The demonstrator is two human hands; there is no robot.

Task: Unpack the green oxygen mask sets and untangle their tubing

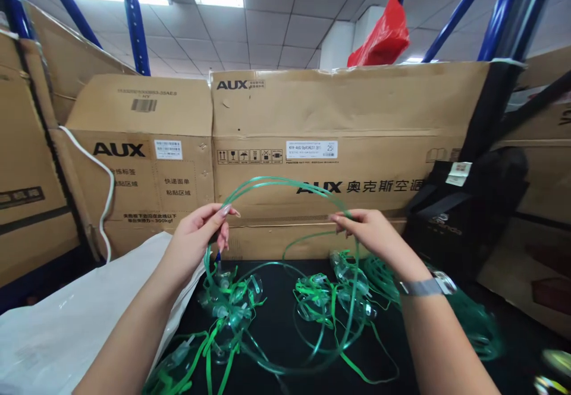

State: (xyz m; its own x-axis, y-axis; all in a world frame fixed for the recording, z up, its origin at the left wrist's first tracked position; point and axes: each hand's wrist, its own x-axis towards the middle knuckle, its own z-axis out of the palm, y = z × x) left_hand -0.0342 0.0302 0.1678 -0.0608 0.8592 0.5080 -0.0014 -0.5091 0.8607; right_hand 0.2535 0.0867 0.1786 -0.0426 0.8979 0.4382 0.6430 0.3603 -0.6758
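Note:
My left hand [213, 225] and my right hand [363, 228] hold a loop of clear green tubing [272, 181] between them. The loop arches above the black table surface and hangs down in front of it. Each hand pinches the tubing between thumb and fingers. Below my left hand lies a heap of clear green oxygen masks [232, 306] with bright green straps. More masks [316, 297] lie below the right side of the loop. One tube end trails from near my right hand toward the table.
Coiled green tubing [473, 329] lies at the right by a black bag [468, 204]. A white plastic sheet [89, 312] covers the left side. Large AUX cardboard boxes [357, 109] stand behind, with a white cable [109, 198] at the left and a red bag [383, 32] above.

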